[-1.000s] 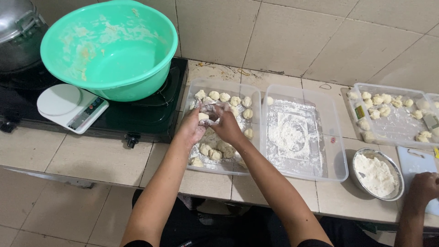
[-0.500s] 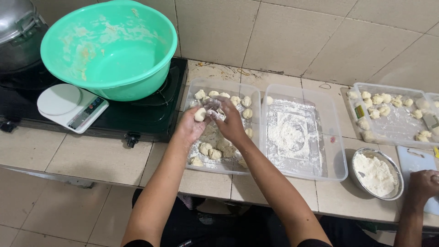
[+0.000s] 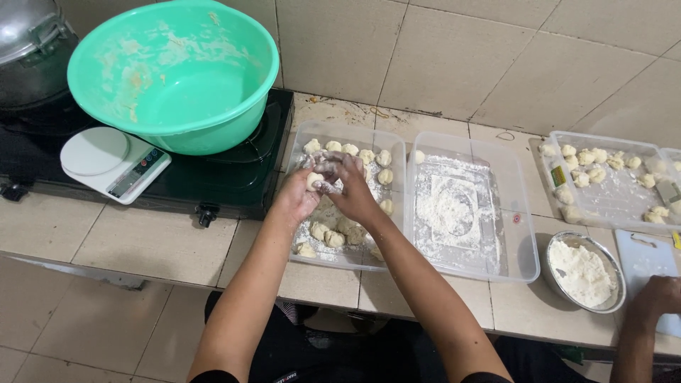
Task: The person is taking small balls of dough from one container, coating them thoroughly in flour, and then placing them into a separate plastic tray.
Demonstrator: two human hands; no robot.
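Both hands meet over the left tray (image 3: 298, 259), near the counter's (image 3: 92, 234) front edge. The left hand (image 3: 298, 195) cups a small dough ball (image 3: 313, 180), and the right hand (image 3: 352, 186) is curled over it from the other side, floury fingers closed around it. Compared with half a second ago, the ball sits more fully between the palms and a little lower, so the shaping of this piece is under way rather than finished. Other dough pieces (image 3: 328, 234) lie in the tray below. Beside it are the floured tray (image 3: 454, 213) and a flour bowl (image 3: 583, 272); another person's hand (image 3: 656, 296) rests at the counter's right edge.
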